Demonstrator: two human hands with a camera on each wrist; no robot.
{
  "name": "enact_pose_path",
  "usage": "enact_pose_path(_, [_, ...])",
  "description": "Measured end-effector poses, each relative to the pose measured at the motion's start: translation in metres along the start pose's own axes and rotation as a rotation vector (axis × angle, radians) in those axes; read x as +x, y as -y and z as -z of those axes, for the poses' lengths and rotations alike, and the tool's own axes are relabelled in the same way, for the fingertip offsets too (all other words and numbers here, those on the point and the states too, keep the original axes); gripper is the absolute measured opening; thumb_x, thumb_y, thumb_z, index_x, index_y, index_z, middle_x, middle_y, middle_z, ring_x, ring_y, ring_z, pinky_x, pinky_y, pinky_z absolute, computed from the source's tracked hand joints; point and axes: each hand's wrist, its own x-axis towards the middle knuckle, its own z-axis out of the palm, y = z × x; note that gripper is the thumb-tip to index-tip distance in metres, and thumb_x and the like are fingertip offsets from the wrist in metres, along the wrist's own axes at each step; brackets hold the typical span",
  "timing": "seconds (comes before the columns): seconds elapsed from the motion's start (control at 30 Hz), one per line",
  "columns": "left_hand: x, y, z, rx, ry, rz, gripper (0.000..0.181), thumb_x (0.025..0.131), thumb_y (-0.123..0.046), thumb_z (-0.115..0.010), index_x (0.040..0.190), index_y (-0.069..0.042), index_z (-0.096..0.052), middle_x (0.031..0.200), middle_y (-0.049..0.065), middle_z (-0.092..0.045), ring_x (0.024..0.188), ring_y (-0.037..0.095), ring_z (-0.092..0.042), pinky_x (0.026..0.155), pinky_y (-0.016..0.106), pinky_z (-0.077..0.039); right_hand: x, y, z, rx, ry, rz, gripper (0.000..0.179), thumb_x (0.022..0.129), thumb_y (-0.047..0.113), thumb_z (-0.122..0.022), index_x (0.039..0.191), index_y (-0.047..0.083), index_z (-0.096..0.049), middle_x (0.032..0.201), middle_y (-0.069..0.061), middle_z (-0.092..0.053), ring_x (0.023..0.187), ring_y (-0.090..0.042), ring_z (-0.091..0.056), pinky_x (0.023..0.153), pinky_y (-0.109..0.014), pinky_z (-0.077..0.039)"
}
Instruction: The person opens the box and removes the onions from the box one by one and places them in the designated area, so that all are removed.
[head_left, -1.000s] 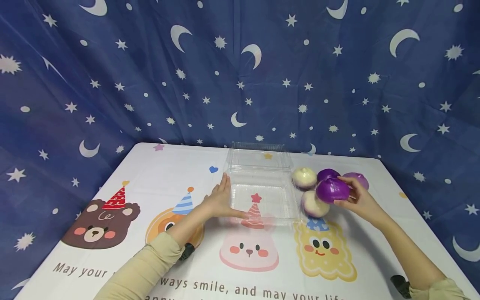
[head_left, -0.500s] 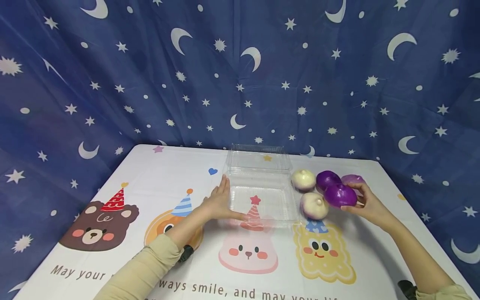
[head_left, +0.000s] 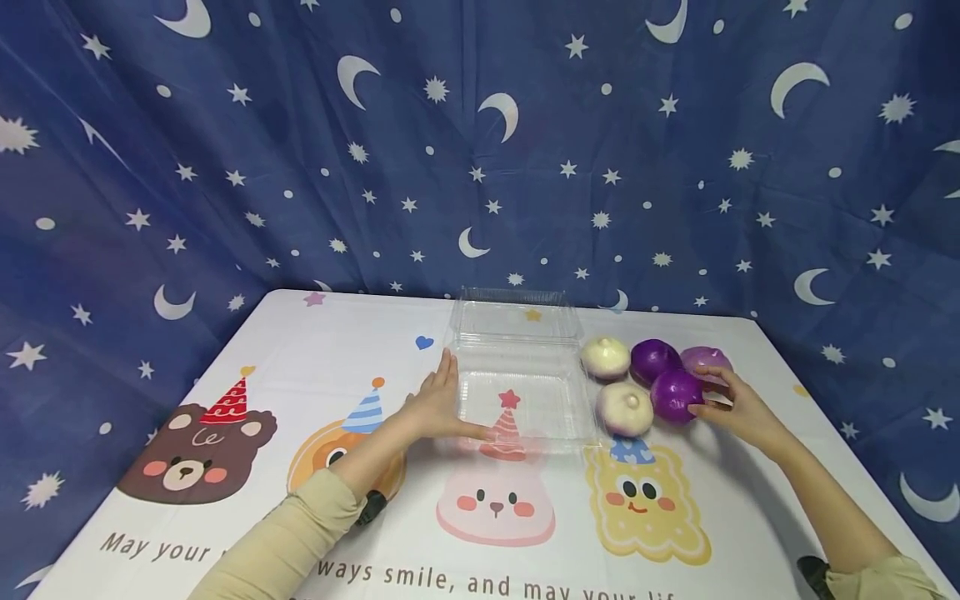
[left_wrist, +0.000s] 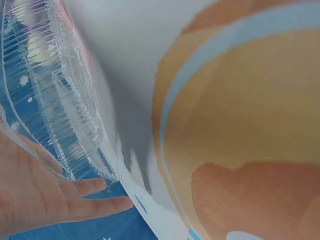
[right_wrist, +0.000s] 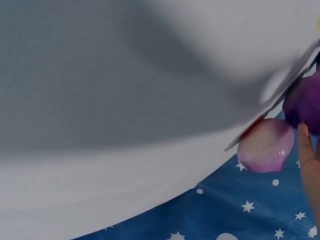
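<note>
My left hand [head_left: 438, 407] has its fingers straight along the left side of a clear plastic clamshell box [head_left: 536, 437], with the thumb spread across its near left corner. In the left wrist view, the fingers lie by the box's ribbed wall [left_wrist: 65, 95]. On the right, my right hand [head_left: 738, 412] pinches a purple onion [head_left: 675, 397] low at the table, thumb and fingertips at its right side. Touching or close round it are a dark purple onion [head_left: 655, 360], a lighter purple onion [head_left: 707, 360] and two whitish onions, one in front [head_left: 626, 408] and one behind [head_left: 606, 357].
The box's lid [head_left: 517, 321] lies folded back toward the far table edge. A white tablecloth [head_left: 360, 333] printed with cartoon figures covers the table. Behind it hangs a blue curtain [head_left: 405, 125] with moons and stars.
My right hand has moved the purple onion slightly right and down, from overlapping the dark purple one to a spot beside the front whitish one. The left hand has stayed at the box.
</note>
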Motion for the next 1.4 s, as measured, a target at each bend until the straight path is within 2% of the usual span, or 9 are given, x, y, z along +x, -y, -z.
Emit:
enact_pose_path(0.07, [0.000,0.000,0.001,-0.001,-0.004,0.003,0.131,0.065,-0.061,-0.076,0.150,0.001,0.002,0.159,0.013,0.012,0.142,0.045,-0.016,0.100,0.072,-0.025,0.002,-0.003,-0.001,-0.039,0.005,0.030,0.053,0.080,-0.009,-0.066,0.123,-0.018,-0.037,0.118,-0.012,-0.053,0.096,0.022,-0.043,0.077,-0.012,-0.051])
enact_pose_path(0.17, [0.000,0.001,0.001,-0.006,-0.009,0.001,0.131,0.065,-0.061,-0.076,0.150,0.001,0.002,0.159,0.013,0.012,0.142,0.045,-0.015,0.100,0.072,-0.026,0.004,-0.004,-0.001,-0.118,0.027,0.044,0.057,0.078,-0.009,-0.068,0.124,-0.018,-0.037,0.117,-0.037,-0.048,0.098,0.015,-0.048,0.077,-0.034,-0.056])
enact_pose_path(0.27, [0.000,0.001,0.001,-0.013,-0.004,-0.006,0.131,0.065,-0.061,-0.076,0.150,0.001,0.002,0.158,0.013,0.013,0.142,0.045,-0.015,0.100,0.073,-0.025,0.004,-0.001,-0.004,-0.183,0.025,0.045,0.065,0.075,-0.005,-0.072,0.128,-0.015,-0.036,0.123,-0.040,-0.045,0.104,-0.018,-0.060,0.075,-0.054,-0.052])
enact_pose_path(0.33, [0.000,0.000,0.001,-0.011,-0.004,-0.007,0.131,0.065,-0.061,-0.076,0.150,0.001,0.001,0.158,0.013,0.012,0.142,0.045,-0.015,0.099,0.073,-0.025,0.006,0.001,-0.008,-0.220,0.014,0.038,0.069,0.074,-0.001,-0.075,0.129,-0.014,-0.036,0.126,-0.039,-0.044,0.107,-0.044,-0.055,0.080,-0.056,-0.049])
enact_pose_path(0.4, [0.000,0.000,0.001,-0.013,-0.005,-0.005,0.131,0.065,-0.061,-0.076,0.150,0.001,0.001,0.158,0.013,0.013,0.142,0.045,-0.015,0.099,0.073,-0.025,0.010,0.003,-0.012,-0.238,0.008,0.027,0.072,0.074,0.003,-0.077,0.130,-0.016,-0.035,0.127,-0.038,-0.043,0.109,-0.055,-0.049,0.085,-0.057,-0.046])
enact_pose_path(0.57, [-0.001,0.000,0.002,-0.015,-0.005,-0.003,0.130,0.065,-0.060,-0.076,0.150,0.001,0.002,0.158,0.013,0.012,0.142,0.045,-0.015,0.099,0.074,-0.025,0.018,0.006,-0.022,-0.303,0.000,-0.050,0.077,0.074,0.010,-0.078,0.132,-0.015,-0.034,0.127,-0.039,-0.041,0.111,-0.054,-0.047,0.094,-0.062,-0.039])
enact_pose_path(0.8, [-0.001,0.000,0.000,-0.022,0.005,-0.003,0.131,0.065,-0.061,-0.076,0.150,0.001,0.003,0.158,0.013,0.013,0.142,0.045,-0.014,0.100,0.073,-0.024,0.019,0.010,-0.025,-0.395,-0.010,-0.096,0.067,0.076,0.008,-0.076,0.126,-0.015,-0.038,0.119,-0.039,-0.045,0.102,-0.051,-0.051,0.087,-0.061,-0.045])
enact_pose_path(1.07, [-0.002,-0.001,0.001,-0.019,0.002,-0.002,0.131,0.065,-0.061,-0.076,0.150,0.001,0.002,0.158,0.013,0.013,0.142,0.045,-0.014,0.100,0.073,-0.024,0.011,0.010,-0.016,-0.314,0.040,-0.028,0.063,0.073,0.003,-0.078,0.122,-0.015,-0.043,0.113,-0.035,-0.052,0.089,-0.041,-0.058,0.072,-0.044,-0.055])
enact_pose_path(1.4, [-0.001,0.000,0.001,-0.008,0.007,0.001,0.130,0.066,-0.060,-0.075,0.150,0.001,0.003,0.158,0.013,0.013,0.142,0.045,-0.013,0.101,0.072,-0.023,0.009,0.007,-0.010,-0.293,0.083,0.040,0.062,0.071,0.005,-0.080,0.120,-0.012,-0.047,0.105,-0.028,-0.058,0.086,-0.028,-0.057,0.065,-0.026,-0.054])
